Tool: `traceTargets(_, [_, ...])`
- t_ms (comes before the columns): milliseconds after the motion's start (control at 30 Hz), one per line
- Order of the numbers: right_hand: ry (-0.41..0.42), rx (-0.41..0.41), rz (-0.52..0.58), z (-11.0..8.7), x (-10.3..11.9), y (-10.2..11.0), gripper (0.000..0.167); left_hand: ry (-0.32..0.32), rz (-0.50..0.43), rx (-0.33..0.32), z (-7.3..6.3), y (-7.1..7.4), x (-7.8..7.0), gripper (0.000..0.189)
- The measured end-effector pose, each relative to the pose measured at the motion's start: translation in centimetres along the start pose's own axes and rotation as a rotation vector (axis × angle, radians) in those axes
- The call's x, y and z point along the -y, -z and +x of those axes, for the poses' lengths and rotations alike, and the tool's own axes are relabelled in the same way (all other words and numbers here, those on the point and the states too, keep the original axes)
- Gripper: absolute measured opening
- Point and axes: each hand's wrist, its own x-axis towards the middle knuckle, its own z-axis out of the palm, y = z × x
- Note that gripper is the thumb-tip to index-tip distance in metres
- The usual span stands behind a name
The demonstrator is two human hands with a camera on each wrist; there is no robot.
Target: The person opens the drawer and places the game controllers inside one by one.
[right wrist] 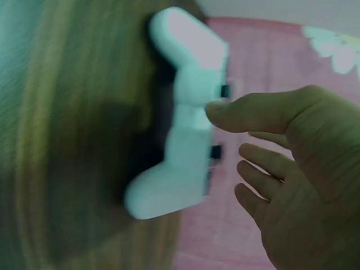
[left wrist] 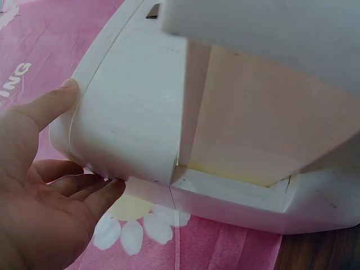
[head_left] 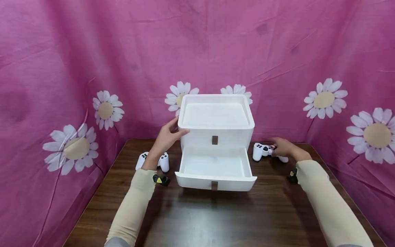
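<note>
White gamepad [head_left: 264,150] sits on the table [head_left: 216,219], just right of the drawer unit [head_left: 197,138]. Right hand [head_left: 285,150] has its fingers spread beside it, not wrapped yet; I'd grab the body, clear of the thumbsticks [right wrist: 216,152]. Left hand [head_left: 168,138] pinches the unit's front corner, so brace lightly, no shoving.

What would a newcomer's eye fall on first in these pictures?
Probably the pink cloth with large daisies, filling the background. Next, the white unit on the table, its lower drawer open, the left hand at its corner. One controller lies left of the unit, another right of it, by the right hand.
</note>
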Motion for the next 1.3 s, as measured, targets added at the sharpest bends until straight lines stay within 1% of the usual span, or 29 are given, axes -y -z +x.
traceTargets(33, [0.002,0.015,0.000,0.0,-0.3,-0.6,0.085,0.009,0.000,-0.001,0.0,0.0,0.0,0.081])
traceTargets(100, [0.001,0.026,-0.039,0.0,-0.8,-1.6,0.084,0.024,-0.002,0.001,0.0,-0.1,0.0,0.081])
traceTargets(233, [-0.022,-0.008,-0.171,-0.3,-0.7,-2.8,0.072,0.031,0.003,0.004,0.0,-0.1,0.0,0.082])
traceTargets(300, [-0.040,-0.016,-0.206,-0.4,-0.4,-3.1,0.067,0.026,-0.001,0.003,0.0,0.0,0.0,0.081])
traceTargets(333, [-0.036,-0.013,-0.199,-0.3,-0.3,-3.1,0.063,0.023,-0.001,0.002,0.0,0.0,0.0,0.081])
traceTargets(433, [-0.020,0.016,-0.155,0.0,0.1,-3.3,0.061,0.020,-0.004,0.001,0.0,0.1,0.0,0.081])
traceTargets(567, [-0.009,0.040,-0.114,0.2,0.5,-3.6,0.062,0.019,0.002,0.004,0.0,0.0,0.0,0.081])
traceTargets(800, [-0.013,-0.005,-0.137,0.0,0.4,-3.8,0.062,0.024,-0.014,0.005,0.1,0.0,0.1,0.082])
traceTargets(1000, [0.013,-0.020,-0.136,-0.1,0.4,-3.5,0.062,0.020,-0.022,0.009,0.0,0.0,0.0,0.081])
traceTargets(1200, [-0.005,-0.031,-0.121,-0.9,1.0,-2.6,0.065,0.023,-0.017,0.014,0.0,0.0,0.0,0.082])
traceTargets(1300, [-0.005,-0.057,-0.102,-1.2,1.3,-2.0,0.066,0.020,-0.011,0.013,0.0,0.0,0.0,0.083])
